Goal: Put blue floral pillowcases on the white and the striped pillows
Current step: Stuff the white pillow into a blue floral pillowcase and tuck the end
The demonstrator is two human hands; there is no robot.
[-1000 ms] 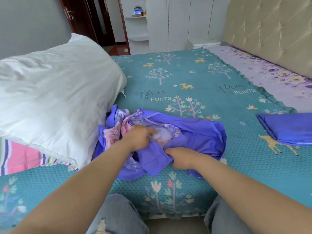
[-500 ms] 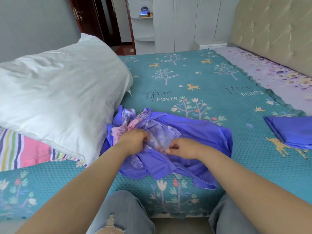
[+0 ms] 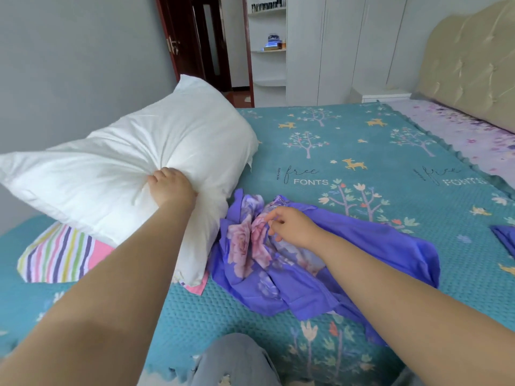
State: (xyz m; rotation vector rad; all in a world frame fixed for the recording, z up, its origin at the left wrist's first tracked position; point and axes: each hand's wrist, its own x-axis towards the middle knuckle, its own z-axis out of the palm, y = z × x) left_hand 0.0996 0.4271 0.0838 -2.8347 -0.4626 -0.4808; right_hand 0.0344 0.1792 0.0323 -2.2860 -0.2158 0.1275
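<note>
at the far left a striped pillow lies flat on the teal bedspread, its pink, green, purple and white stripes showing at the near left corner of the bed. the white pillow sits on top of it, covering most of it and tilted up toward the grey wall. the left hand grips the near side of the white pillow, fingers curled into the cloth so that creases fan out from the grasp. just beside the pillow's lower right edge, and touching it, a blue floral pillowcase lies crumpled on the bedspread, pink roses showing on its left part and plain blue cloth spreading out to the right toward the bed's near edge. the right hand rests on the rumpled top of this pillowcase, its fingers loosely bent over the folds; whether they pinch the cloth cannot be told. a knee in grey jeans shows at the bottom, against the near edge of the bed. at the far right edge a corner of a second blue pillowcase lies flat on the bedspread, well apart from the first. beyond it a lilac floral sheet runs along the padded beige headboard. behind the bed stand a white wardrobe and open shelves next to a dark door.
</note>
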